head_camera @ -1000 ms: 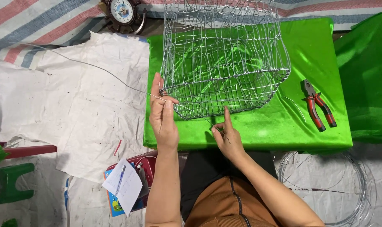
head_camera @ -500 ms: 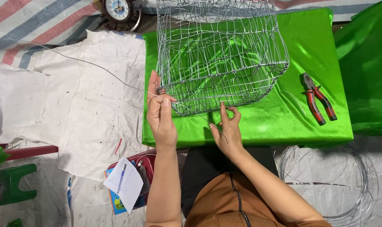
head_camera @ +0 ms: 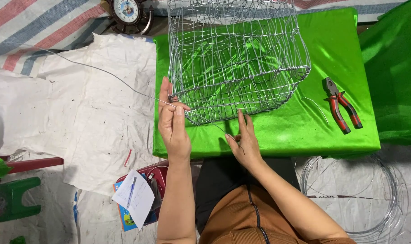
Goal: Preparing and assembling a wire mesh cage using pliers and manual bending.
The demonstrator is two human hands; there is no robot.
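While the wire basket [head_camera: 235,63] stands on the green-covered counter [head_camera: 341,58] just beyond both hands, a long thin wire [head_camera: 101,72] is the thing that joins them. Its long axis runs on a diagonal: from far out at the left over the white sheet [head_camera: 56,113], it comes down and to the right, passes the near left corner of the basket, and goes on toward the person's body.

The left hand [head_camera: 173,121] is the nearer one to the basket. It stands upright at that near left corner, with the fingers almost straight and the thumb pressed against them, so the wire is pinched between thumb and fingers close to the basket's lower rim. Whether the hand also touches the rim itself, I cannot tell.

The right hand [head_camera: 244,140] lies a little lower and to the right, in front of the near side of the basket and just apart from it. Its fingers point up toward the basket and are loosely closed on the free end of the same wire, which shows dark against the green cover.

Red-handled pliers [head_camera: 342,105] lie on the counter well apart to the right, nearer the right hand, and a coil of wire [head_camera: 391,199] lies on the floor below.
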